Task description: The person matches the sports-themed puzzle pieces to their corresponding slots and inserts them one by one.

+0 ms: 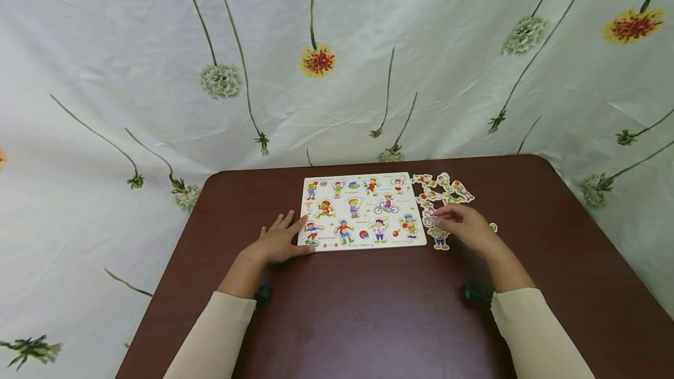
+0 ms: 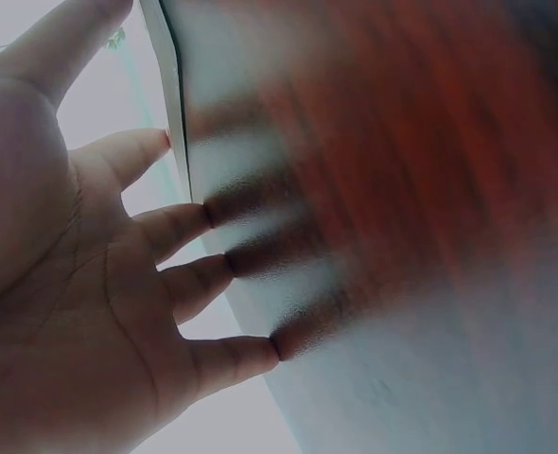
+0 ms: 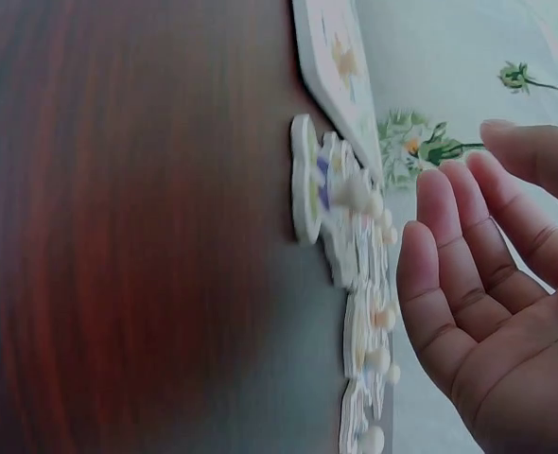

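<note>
A pale puzzle board (image 1: pixel 363 212) with pictures of children at sports lies on the table. My left hand (image 1: pixel 278 243) rests at the board's left edge, fingers spread, its fingertips touching the edge and tabletop. To the board's right lie several flat figure pieces (image 1: pixel 429 195), with round knobs (image 3: pixel 378 359) visible in the right wrist view. Over these pieces hovers my right hand (image 1: pixel 470 230), fingertips nearest a cyclist piece (image 1: pixel 429 218). In the right wrist view its fingers (image 3: pixel 428 251) are loosely bent, with nothing between them and the thumb. Below the cyclist lies a purple-trousered figure (image 1: pixel 440 241).
The dark brown table (image 1: pixel 368 309) has rounded far corners. A white flowered cloth (image 1: pixel 347 104) hangs behind it. One small piece (image 1: pixel 493 227) shows just past the right hand, partly hidden. Small dark devices (image 1: pixel 476 293) sit under both wrists.
</note>
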Available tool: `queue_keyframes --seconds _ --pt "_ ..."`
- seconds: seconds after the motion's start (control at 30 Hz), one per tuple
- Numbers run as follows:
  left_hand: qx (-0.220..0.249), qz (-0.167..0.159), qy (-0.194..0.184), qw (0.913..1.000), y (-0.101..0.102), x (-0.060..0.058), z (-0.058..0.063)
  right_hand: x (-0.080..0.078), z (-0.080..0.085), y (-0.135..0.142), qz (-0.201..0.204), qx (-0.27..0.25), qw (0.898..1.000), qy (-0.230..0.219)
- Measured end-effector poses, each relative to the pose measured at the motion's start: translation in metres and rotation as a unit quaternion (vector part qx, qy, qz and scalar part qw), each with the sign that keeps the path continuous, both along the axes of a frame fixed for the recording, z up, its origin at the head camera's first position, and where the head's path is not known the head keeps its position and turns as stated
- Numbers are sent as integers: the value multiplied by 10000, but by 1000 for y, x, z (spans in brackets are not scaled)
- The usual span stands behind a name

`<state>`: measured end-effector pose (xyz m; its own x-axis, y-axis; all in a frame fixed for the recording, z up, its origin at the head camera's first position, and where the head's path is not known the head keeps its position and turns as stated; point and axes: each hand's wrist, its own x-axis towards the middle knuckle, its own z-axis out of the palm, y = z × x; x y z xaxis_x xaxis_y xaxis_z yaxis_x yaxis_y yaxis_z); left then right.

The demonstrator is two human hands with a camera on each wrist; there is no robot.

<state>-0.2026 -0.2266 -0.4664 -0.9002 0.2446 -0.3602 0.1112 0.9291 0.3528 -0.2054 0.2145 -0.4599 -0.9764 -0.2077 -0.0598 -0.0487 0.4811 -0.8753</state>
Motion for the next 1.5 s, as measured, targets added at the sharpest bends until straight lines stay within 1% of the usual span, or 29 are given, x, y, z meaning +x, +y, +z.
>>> queue_keyframes --seconds 0.13,0.33,0.5,0.73,0.93,1.23,1.5 --pt "-13 -19 11 10000 0 0 0 0 -3 4 -37 466 9988 135" --pt "-20 -38 1 10000 0 -1 0 4 -5 6 113 1324 9908 273" --pt "-13 -22 31 10000 1 0 1 6 -7 6 262 1590 9860 432" --pt "19 -3 -12 10000 0 1 1 5 -11 5 365 1802 9822 381" --pt "22 -31 7 10000 0 1 1 4 -12 4 380 1728 9835 371" --pt "1 -17 4 10000 0 1 2 3 -15 4 371 1762 9835 173" --pt "-23 5 39 10000 0 3 1 3 -14 2 389 1823 9821 271"
